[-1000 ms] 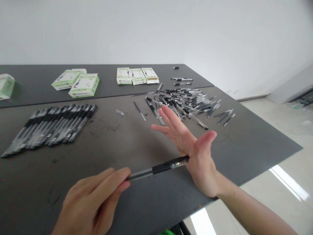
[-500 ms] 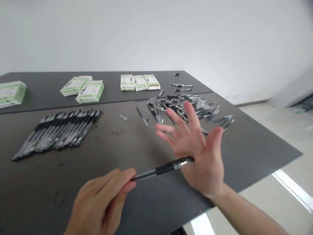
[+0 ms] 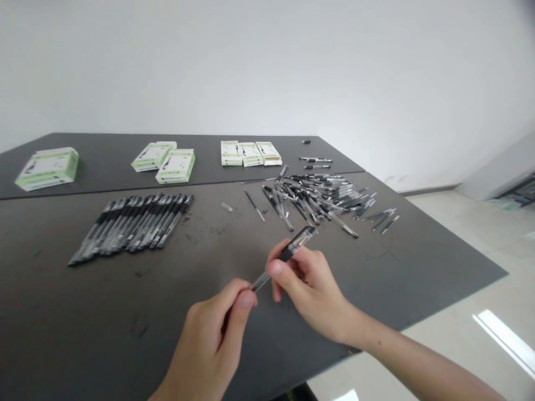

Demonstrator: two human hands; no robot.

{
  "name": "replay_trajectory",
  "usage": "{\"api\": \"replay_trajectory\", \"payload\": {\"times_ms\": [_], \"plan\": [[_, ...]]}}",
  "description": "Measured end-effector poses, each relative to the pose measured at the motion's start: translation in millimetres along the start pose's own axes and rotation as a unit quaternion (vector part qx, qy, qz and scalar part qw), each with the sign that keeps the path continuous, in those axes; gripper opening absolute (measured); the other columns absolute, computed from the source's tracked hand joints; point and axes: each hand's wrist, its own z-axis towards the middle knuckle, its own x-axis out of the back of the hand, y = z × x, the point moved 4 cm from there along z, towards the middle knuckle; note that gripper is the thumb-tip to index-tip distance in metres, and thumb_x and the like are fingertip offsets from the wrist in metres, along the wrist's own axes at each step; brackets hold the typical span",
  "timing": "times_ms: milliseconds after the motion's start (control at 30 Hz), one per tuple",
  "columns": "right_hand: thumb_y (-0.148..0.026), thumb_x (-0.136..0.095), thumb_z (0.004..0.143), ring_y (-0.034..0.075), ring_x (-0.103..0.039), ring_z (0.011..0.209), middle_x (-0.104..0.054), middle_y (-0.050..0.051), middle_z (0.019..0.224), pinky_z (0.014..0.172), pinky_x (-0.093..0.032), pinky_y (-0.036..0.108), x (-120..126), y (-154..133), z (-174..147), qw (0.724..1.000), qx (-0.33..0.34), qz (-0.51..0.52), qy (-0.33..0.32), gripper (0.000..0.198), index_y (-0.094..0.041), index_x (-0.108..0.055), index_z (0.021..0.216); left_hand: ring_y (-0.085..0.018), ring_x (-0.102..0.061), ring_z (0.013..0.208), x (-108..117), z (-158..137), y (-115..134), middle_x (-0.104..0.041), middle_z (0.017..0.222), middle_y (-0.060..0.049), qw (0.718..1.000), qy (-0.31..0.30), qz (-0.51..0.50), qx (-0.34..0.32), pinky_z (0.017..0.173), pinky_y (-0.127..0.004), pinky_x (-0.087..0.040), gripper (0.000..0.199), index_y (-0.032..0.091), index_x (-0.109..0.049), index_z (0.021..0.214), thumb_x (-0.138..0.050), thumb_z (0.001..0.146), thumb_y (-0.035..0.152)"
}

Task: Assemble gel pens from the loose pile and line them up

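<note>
A capped gel pen with a clear barrel and black grip slants up to the right between my hands, above the dark table. My left hand pinches its lower end between thumb and fingers. Around its grip section, the thumb and fingers of my right hand are closed. The pen's cap, with its clip, points away from me. To the left lies a neat row of similar pens, side by side. Beyond my right hand spreads a loose heap of pens and pen parts.
Green-and-white boxes stand along the back: one at the far left, a pair nearer the middle, and a group of three. A small clear piece and a thin refill lie between row and heap. The table's right edge slants toward me.
My right hand, spread open with the pen's capped end against its palm, has closed around the pen's grip. The pen now tilts more steeply. The view has shifted slightly left.
</note>
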Motion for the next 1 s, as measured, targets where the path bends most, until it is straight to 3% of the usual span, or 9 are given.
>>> {"api": "replay_trajectory", "payload": {"times_ms": [67, 167, 267, 400, 533, 700, 1000], "plan": [[-0.045, -0.045, 0.088, 0.005, -0.044, 0.040, -0.048, -0.006, 0.044, 0.042, -0.033, 0.016, -2.4, -5.9, 8.7, 1.000, 0.001, -0.012, 0.015, 0.030, -0.019, -0.048, 0.074, -0.007, -0.058, 0.045, 0.5, -2.8, -4.3, -0.058, 0.055, 0.010, 1.000, 0.011, 0.024, 0.011, 0.045, -0.016, -0.040, 0.021, 0.025, -0.053, 0.084, -0.036, 0.091, 0.034], [-0.048, -0.042, 0.089, 0.005, -0.038, 0.033, -0.043, -0.009, 0.039, 0.037, -0.029, 0.015, -3.3, -10.1, 31.1, 0.998, -0.011, -0.029, 0.047, 0.033, -0.020, -0.042, 0.072, -0.012, -0.064, 0.055, 11.9, -11.6, -12.1, -0.066, 0.067, 0.005, 0.986, 0.112, 0.118, 0.042, 0.051, -0.021, -0.044, 0.025, 0.024, -0.051, 0.101, -0.039, 0.089, 0.042], [-0.051, -0.040, 0.088, 0.005, -0.035, 0.030, -0.042, -0.009, 0.035, 0.036, -0.027, 0.015, -9.5, -8.3, 68.7, 0.995, -0.028, -0.085, 0.035, 0.038, -0.020, -0.038, 0.065, -0.013, -0.064, 0.056, 23.4, -22.3, -13.5, -0.066, 0.066, 0.004, 0.967, 0.197, 0.161, 0.029, 0.053, -0.023, -0.045, 0.022, 0.023, -0.051, 0.094, -0.039, 0.089, 0.040], [-0.048, -0.036, 0.089, 0.006, -0.036, 0.029, -0.041, -0.007, 0.034, 0.037, -0.029, 0.017, -33.2, 8.8, 123.9, 0.973, -0.080, -0.213, -0.027, 0.040, -0.020, -0.039, 0.061, -0.009, -0.059, 0.048, 30.9, -30.1, -12.8, -0.061, 0.058, 0.005, 0.964, 0.232, 0.128, -0.002, 0.050, -0.020, -0.043, 0.016, 0.021, -0.050, 0.092, -0.042, 0.088, 0.034], [-0.044, -0.039, 0.089, 0.007, -0.039, 0.028, -0.044, -0.005, 0.037, 0.038, -0.034, 0.019, -67.1, 29.0, 159.4, 0.956, -0.118, -0.264, -0.050, 0.039, -0.019, -0.041, 0.059, -0.008, -0.054, 0.042, 30.8, -31.6, -12.9, -0.054, 0.053, 0.006, 0.972, 0.217, 0.091, -0.026, 0.046, -0.020, -0.042, 0.012, 0.020, -0.049, 0.092, -0.045, 0.087, 0.030], [-0.046, -0.042, 0.086, 0.009, -0.045, 0.031, -0.050, -0.002, 0.043, 0.043, -0.041, 0.022, -103.9, 44.1, 181.6, 0.934, -0.140, -0.321, -0.069, 0.039, -0.018, -0.048, 0.060, -0.011, -0.054, 0.044, 28.8, -32.8, -11.9, -0.051, 0.051, 0.005, 0.976, 0.196, 0.091, -0.025, 0.043, -0.022, -0.039, 0.011, 0.020, -0.050, 0.088, -0.049, 0.083, 0.030], [-0.051, -0.040, 0.087, 0.020, -0.064, 0.059, -0.067, 0.012, 0.064, 0.065, -0.050, 0.031, -122.4, 45.5, 196.6, 0.896, -0.131, -0.418, -0.069, 0.045, -0.013, -0.060, 0.077, -0.011, -0.052, 0.043, 30.8, -32.8, -10.3, -0.050, 0.050, 0.005, 0.980, 0.188, 0.062, 0.000, 0.042, -0.023, -0.036, 0.009, 0.021, -0.050, 0.079, -0.049, 0.082, 0.029]]}}
